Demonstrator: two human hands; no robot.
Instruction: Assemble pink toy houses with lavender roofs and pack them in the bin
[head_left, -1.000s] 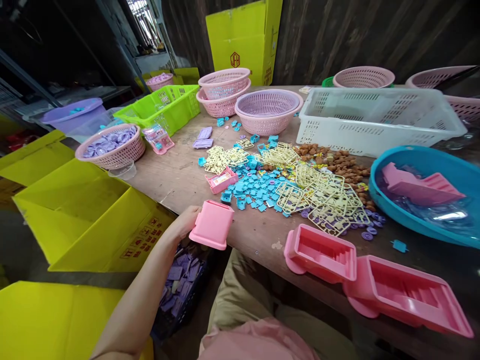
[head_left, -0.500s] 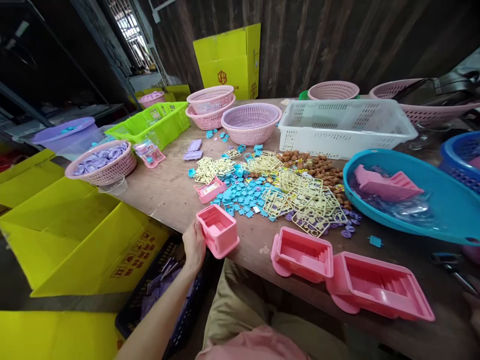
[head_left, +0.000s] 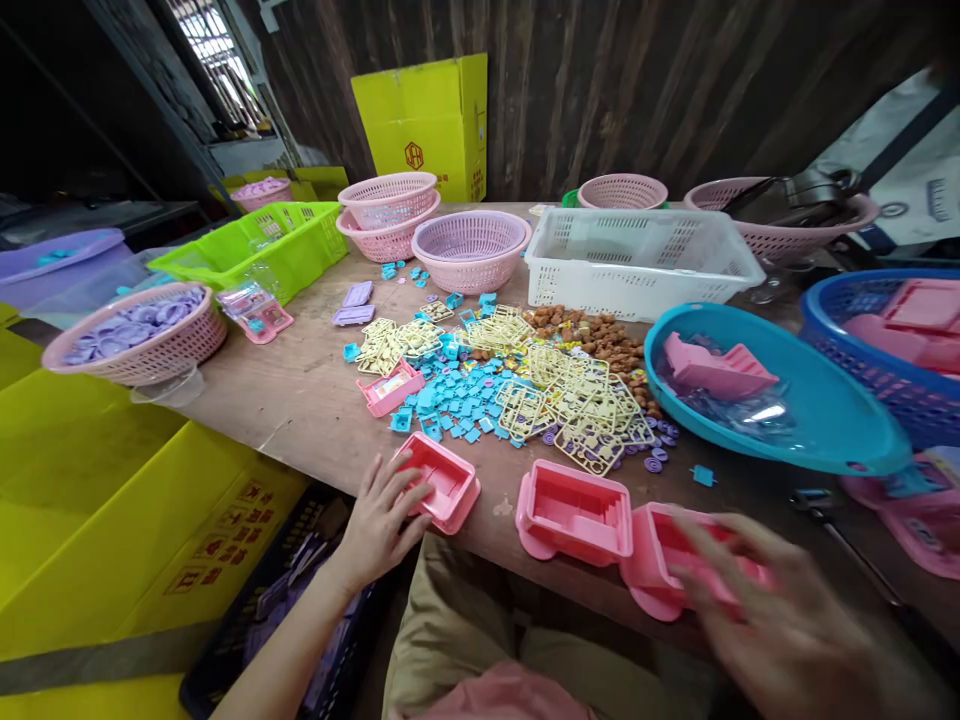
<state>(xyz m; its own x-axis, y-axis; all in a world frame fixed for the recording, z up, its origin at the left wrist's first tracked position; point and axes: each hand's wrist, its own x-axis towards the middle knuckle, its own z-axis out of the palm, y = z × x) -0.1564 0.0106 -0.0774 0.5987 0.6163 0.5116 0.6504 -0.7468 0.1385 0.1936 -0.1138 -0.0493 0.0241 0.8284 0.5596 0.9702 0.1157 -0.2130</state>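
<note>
Three pink plastic open-topped boxes with step-like ridges inside stand along the table's front edge. My left hand [head_left: 384, 522] is open, its fingers spread at the near side of the leftmost pink box [head_left: 459, 492]; the fingertips overlap its rim. In the middle is a second pink box [head_left: 577, 522], with no hand on it. My right hand [head_left: 787, 615], blurred by motion, reaches over the rightmost pink box [head_left: 649, 562] with fingers stretched and apart. It covers much of that box, and I cannot tell whether it touches it.
Small blue parts [head_left: 469, 395], cream part frames [head_left: 592, 400] and brown figures [head_left: 592, 335] are heaped mid-table. A blue oval basin [head_left: 832, 425], a white basket [head_left: 637, 285] and a green basket [head_left: 292, 250] stand around. A black-handled tool [head_left: 855, 545] lies at right.
My left hand has loosened from the leftmost pink box, which now rests on the table. My right hand has come in from the right over the rightmost box. The view has turned right.
</note>
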